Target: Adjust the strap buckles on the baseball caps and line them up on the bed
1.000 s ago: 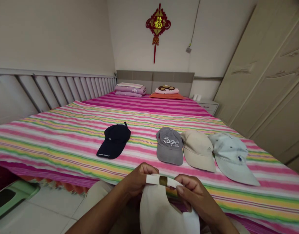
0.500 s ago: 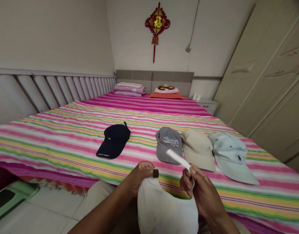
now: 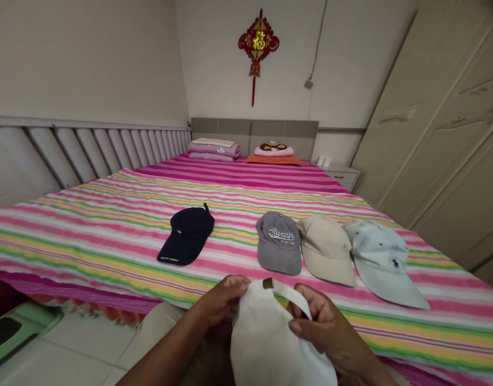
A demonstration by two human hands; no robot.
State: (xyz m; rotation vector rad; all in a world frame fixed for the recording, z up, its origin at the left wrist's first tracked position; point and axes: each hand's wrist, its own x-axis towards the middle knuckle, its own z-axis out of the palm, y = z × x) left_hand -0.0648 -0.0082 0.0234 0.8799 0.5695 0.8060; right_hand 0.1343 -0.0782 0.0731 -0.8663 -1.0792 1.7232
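A white cap (image 3: 270, 338) hangs between my two hands near the bottom centre, its strap and brass buckle at the top. My left hand (image 3: 224, 300) pinches the cap's left edge beside the buckle. With thumb and fingers closed, my right hand (image 3: 321, 324) grips the right edge near the strap, which now runs from the buckle to that side. On the striped bed lie a navy cap (image 3: 190, 233) at centre left, and a grey cap (image 3: 279, 246), a beige cap (image 3: 327, 252) and a pale blue cap (image 3: 383, 262) in a row on the right.
The bed (image 3: 110, 230) has folded purple bedding (image 3: 214, 150) and an orange and pink stack (image 3: 274, 155) by the headboard (image 3: 254, 131). A green stool (image 3: 29, 327) stands at lower left. A white nightstand (image 3: 343, 176) and a wardrobe (image 3: 431, 134) are on the right.
The strap's free end, which stuck up over the grey cap, now lies down at the buckle and my right hand. The buckle has come away from my left thumb, and my right hand is lower.
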